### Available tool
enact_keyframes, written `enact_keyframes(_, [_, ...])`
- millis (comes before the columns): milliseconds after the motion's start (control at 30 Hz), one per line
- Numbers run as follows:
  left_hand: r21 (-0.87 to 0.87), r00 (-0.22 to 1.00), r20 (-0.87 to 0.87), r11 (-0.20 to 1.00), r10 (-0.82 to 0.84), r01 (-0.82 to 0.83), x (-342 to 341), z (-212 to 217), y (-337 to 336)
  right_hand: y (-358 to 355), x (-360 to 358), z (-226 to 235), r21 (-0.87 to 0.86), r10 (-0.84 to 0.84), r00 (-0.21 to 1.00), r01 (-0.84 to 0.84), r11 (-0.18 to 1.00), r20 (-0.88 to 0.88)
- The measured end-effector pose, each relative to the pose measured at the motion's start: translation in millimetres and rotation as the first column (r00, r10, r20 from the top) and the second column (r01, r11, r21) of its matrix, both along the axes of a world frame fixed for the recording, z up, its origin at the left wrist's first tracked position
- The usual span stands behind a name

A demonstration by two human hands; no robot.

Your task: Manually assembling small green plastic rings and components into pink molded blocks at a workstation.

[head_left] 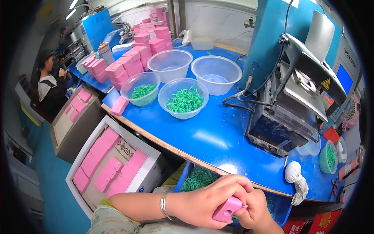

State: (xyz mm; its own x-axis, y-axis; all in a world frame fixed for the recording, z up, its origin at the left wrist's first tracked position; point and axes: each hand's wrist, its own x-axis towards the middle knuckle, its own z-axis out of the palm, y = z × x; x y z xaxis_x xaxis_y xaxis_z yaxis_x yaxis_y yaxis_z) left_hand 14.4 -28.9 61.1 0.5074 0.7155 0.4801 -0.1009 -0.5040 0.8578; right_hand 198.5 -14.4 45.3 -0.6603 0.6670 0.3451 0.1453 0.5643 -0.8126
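Note:
A small pink block [226,210] with a round hollow in its face is in both my hands. From the left, my left hand [208,199] wraps its fingers over the top of the block. My right hand [255,208] grips the other end, its thumb against the block's edge. Below the hands stands a blue bin [287,208] of green stringy pieces [199,177], partly hidden by my hands and left forearm.
Several clear plastic bowls [170,56] stand on the blue table [210,134]; two hold green pieces. Stacked pink blocks [132,58] rise behind them. More lie in a white-rimmed tray [83,167] at left. A machine [280,109] stands right; a person [48,87] is far left.

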Motion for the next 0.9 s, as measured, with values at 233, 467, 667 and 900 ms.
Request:
enact_keyframes(233, [-0.403,0.907,0.416,0.880,-0.070,0.252,7.7,-8.1,0.7,-19.8,-6.0,-13.5,-0.494,-0.224,0.847,-0.052,0.868,-0.482])
enact_keyframes(467, [-0.565,0.505,0.807,0.650,0.307,0.508,-7.9,-30.0,18.6,-3.0,-1.6,-8.3,-0.669,-0.456,0.546,-0.290,0.684,-0.703])
enact_keyframes(667, [-0.649,0.707,0.624,0.725,0.333,0.231,-30.2,-34.7,20.7,41.0,20.4,-14.2,0.166,-0.614,0.773,0.592,0.789,0.159])
enact_keyframes(900, [0.175,0.857,-0.098,0.857,0.505,-0.485,-11.7,-39.9,5.0,8.1,7.2,-6.1,0.178,-0.595,0.799,0.601,0.779,-0.090])
